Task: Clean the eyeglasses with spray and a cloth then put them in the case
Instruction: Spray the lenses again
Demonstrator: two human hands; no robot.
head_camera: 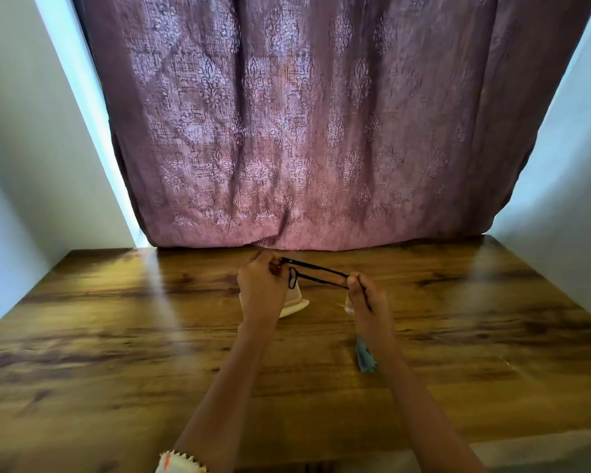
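Item 1. Eyeglasses (pixel 316 268): black frame, held in the air over the far middle of the table (pixel 116 336), both temples unfolded and running left to right between the two hands. One lens rim showed just right of the left hand.

Item 2. Left hand (pixel 261 285): fingers curled, pinching the front end of the frame.

Item 3. Right hand (pixel 365 298): fingers curled round the temple tips, which poked out past the thumb toward the near side.

Item 4. Case (pixel 297 303): cream, on the table under the left hand and partly hidden by it; whether it stood open could not be told.

Item 5. Cloth (pixel 365 358): blue, crumpled, lying on the table near the right forearm, nearer than the case.

Item 6. Small pale object (pixel 348 306): just left of the right hand, too hidden to identify.

Item 7. Curtain (pixel 304 131): mauve, patterned, hanging behind the far edge of the table.
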